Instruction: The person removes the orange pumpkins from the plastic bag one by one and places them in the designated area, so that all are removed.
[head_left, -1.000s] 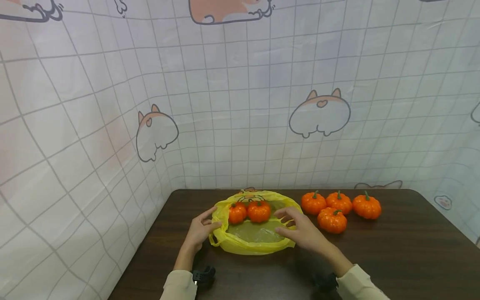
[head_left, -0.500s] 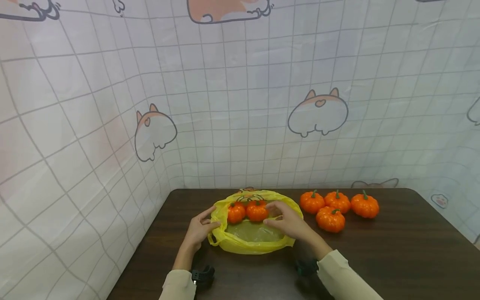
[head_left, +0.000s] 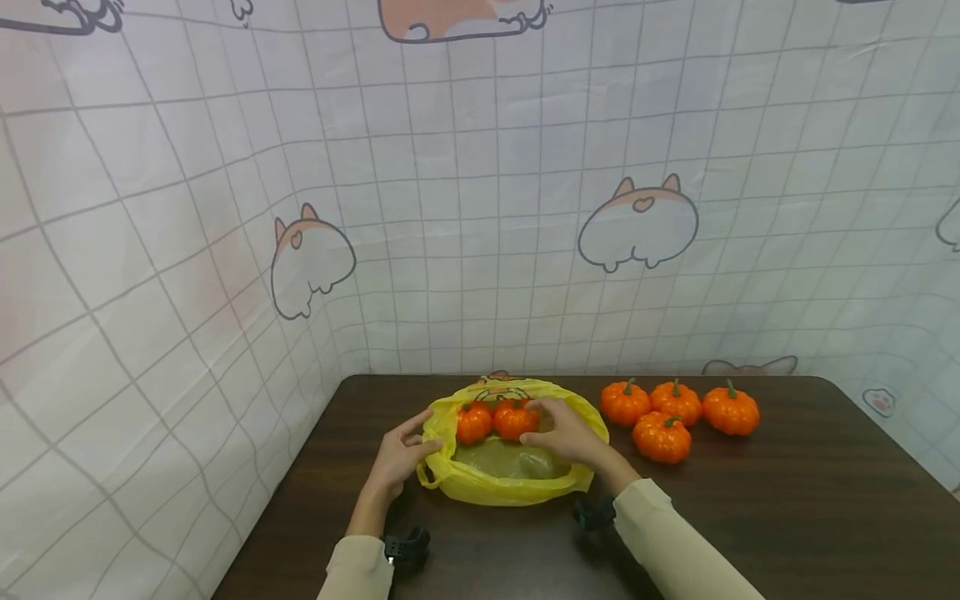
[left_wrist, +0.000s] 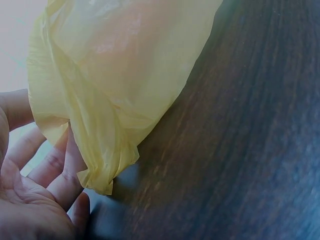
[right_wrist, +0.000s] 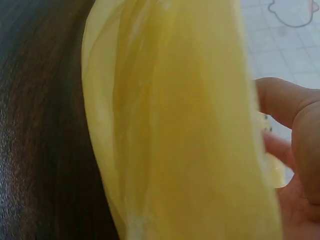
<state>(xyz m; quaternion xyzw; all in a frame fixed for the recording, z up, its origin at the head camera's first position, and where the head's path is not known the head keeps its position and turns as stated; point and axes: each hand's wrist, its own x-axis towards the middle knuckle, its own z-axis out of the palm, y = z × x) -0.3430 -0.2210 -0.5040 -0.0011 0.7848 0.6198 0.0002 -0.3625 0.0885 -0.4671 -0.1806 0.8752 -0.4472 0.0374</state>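
Here on the left, the left hand (head_left: 397, 461) touches the left rim of the yellow bag (head_left: 498, 493), thumb and fingers parted; whether it pinches, I can't tell. The mouth stretches longways between the hands. Inside sits the left pumpkin (head_left: 474, 427), then the right pumpkin (head_left: 512, 422), nearer the right hand (head_left: 568, 433): thumb and fingers curve apart at its right side, grip unclear. Farther right, four more pumpkins (head_left: 662, 438) cluster.

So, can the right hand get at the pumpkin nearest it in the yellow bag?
Probably yes: the yellow bag gapes open, and the right hand reaches in over its edge, fingers beside the pumpkin with nothing visibly between.
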